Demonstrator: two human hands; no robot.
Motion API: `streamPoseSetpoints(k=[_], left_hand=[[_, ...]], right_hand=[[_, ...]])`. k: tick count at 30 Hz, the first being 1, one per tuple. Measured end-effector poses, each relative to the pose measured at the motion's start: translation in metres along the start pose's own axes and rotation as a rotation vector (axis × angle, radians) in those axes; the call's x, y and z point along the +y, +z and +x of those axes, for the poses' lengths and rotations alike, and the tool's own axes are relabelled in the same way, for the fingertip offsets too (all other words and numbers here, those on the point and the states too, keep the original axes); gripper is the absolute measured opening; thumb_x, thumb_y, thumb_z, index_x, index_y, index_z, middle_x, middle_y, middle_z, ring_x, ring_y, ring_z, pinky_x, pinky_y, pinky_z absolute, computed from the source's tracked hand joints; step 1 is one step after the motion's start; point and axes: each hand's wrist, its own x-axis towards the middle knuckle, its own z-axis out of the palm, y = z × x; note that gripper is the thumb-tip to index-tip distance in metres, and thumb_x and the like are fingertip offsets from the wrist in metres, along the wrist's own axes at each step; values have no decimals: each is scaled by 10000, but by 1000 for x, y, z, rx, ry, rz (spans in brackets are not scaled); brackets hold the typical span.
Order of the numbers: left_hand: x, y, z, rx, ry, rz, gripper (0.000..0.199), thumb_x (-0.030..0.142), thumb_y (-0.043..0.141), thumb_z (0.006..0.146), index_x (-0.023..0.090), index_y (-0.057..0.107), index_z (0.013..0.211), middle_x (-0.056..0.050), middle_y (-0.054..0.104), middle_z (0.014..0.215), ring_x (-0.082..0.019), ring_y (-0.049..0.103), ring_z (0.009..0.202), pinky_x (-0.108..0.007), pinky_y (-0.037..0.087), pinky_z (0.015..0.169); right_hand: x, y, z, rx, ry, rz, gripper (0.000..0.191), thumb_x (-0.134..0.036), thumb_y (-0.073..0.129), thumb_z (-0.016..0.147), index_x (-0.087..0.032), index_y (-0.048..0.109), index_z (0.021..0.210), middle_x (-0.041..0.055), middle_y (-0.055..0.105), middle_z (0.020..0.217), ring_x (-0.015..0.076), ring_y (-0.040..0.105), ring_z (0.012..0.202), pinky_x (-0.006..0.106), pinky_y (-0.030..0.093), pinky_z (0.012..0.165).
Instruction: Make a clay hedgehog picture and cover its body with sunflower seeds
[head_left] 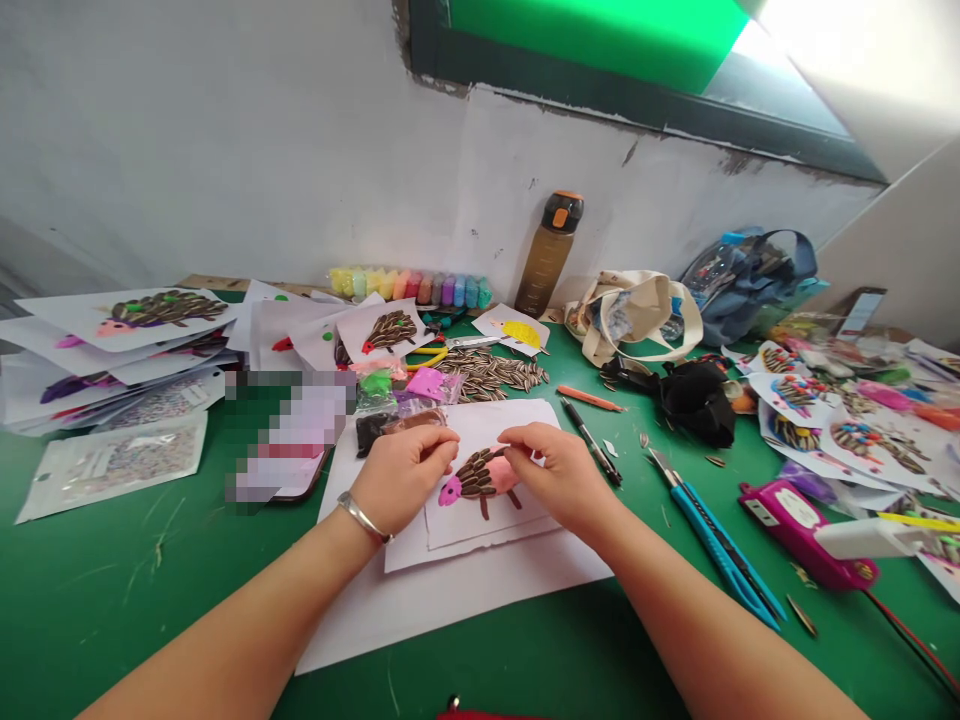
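Both my hands hover over a hedgehog picture (491,472) on white paper, its body pink clay partly covered with striped sunflower seeds, its head magenta, its legs brown. My left hand (401,475), with a silver bangle at the wrist, is closed in a pinch above the head's side. On the other side, my right hand (559,475) pinches near the pink part of the body. Whatever is between the fingertips of either hand is too small to make out. Beneath the picture lie more white sheets (465,605). A pile of sunflower seeds (491,373) lies just beyond.
Clay packets (427,383) and a phone (300,455) lie left of the seeds. To the right are a pen (591,440), an orange pencil (589,398), blue tweezers (724,545) and a magenta glue gun (802,530). Behind stands a bottle (550,255). Finished pictures (142,315) are stacked left.
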Motion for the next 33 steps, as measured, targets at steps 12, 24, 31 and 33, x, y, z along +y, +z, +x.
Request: streamPoseSetpoints(k=[12,24,31,33], left_hand=[[-3,2,-5,-150,316,501,260,310,451,911,185,668,980,-81,704,1006,-242,621,965,-353,450,861],[2,2,-5,-323,354,541,171,317,590,833,171,632,911,-60,616,963,-240,539,910,-377,399,829],[0,3,-5,-327,345,525,225,301,617,818,170,650,997,-75,611,1009,-261,530,966,-395,386,872],[0,4,-5,-325,341,528,226,297,622,813,166,656,995,-79,612,1015,-265,531,970,-399,386,875]], right_hand=[[-2,1,3,-179,-37,-140,245,-102,508,848,-210,629,664,-12,644,706,153,545,769,253,359,691],[7,10,2,-165,-145,-326,255,-135,506,903,-184,621,681,14,601,719,152,509,764,255,342,705],[6,13,3,-154,-183,-398,220,-157,513,912,-163,648,739,44,608,757,168,503,778,262,344,706],[6,15,3,-167,-198,-410,233,-153,510,911,-162,636,715,42,599,737,166,495,760,262,342,699]])
